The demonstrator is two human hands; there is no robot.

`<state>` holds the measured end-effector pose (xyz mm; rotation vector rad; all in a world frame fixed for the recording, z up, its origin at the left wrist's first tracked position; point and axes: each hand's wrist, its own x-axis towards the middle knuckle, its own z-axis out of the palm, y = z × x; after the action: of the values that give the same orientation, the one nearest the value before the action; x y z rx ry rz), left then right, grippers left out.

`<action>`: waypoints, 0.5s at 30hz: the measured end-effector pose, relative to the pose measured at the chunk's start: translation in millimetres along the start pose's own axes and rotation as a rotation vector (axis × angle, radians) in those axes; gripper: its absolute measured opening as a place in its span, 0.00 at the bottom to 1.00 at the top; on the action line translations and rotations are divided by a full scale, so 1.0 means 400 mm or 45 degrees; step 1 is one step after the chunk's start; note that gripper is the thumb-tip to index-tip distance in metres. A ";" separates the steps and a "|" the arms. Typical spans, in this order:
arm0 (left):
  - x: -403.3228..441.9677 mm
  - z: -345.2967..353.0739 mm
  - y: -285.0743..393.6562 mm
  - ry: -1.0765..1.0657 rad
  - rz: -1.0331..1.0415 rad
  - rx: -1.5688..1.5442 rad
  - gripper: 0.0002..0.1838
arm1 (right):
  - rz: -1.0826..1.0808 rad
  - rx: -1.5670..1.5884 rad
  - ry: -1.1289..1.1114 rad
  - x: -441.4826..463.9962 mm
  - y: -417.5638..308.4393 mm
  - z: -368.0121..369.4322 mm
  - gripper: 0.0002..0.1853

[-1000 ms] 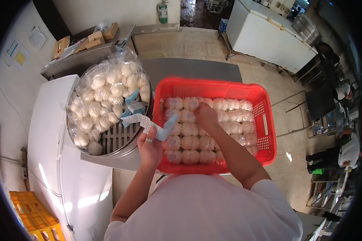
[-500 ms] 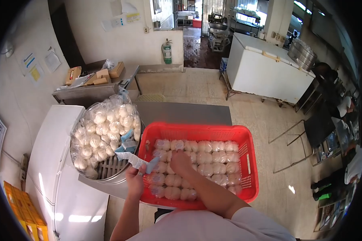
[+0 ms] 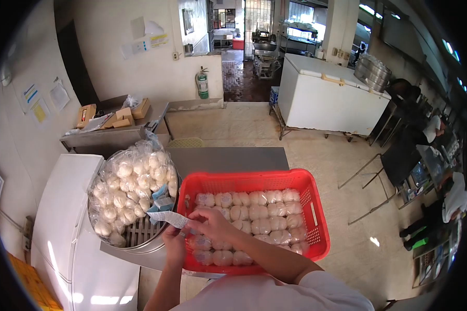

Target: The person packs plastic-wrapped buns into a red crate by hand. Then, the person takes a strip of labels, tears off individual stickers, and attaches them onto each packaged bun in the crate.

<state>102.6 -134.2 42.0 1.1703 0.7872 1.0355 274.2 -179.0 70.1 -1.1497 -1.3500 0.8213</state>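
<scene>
A strip of white printed labels (image 3: 170, 218) with a pale blue backing (image 3: 162, 196) trails over the steamer's edge. My left hand (image 3: 174, 242) holds its near end, fingers closed, just left of the red crate. My right hand (image 3: 210, 224) has its fingertips pinched at the strip's end, close to the left hand and above the crate's left side. Inside the red plastic crate (image 3: 323, 234) lie rows of clear-wrapped white buns (image 3: 259, 211); some on the left bear labels. Left of it, a round metal steamer (image 3: 149, 243) holds a heap of bagged white buns (image 3: 127, 189).
Crate and steamer rest on a grey table (image 3: 228, 158). A white appliance (image 3: 62, 217) is at the left. Boxes lie on a metal table (image 3: 96, 132) behind. Further back are a white chest freezer (image 3: 329, 98) and fire extinguisher (image 3: 202, 84). People work at the right (image 3: 455, 199).
My right hand has moved up and left from the buns in the crate to the label strip at my left hand. The camera view has tilted up slightly.
</scene>
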 end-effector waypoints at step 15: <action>0.018 -0.045 -0.008 -0.117 -0.432 -0.755 0.09 | 0.101 -0.264 0.234 -0.022 -0.063 0.100 0.09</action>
<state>89.5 -121.4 34.9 0.5482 0.5265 0.8406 229.7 -188.7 86.0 -1.4130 -1.2644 0.6247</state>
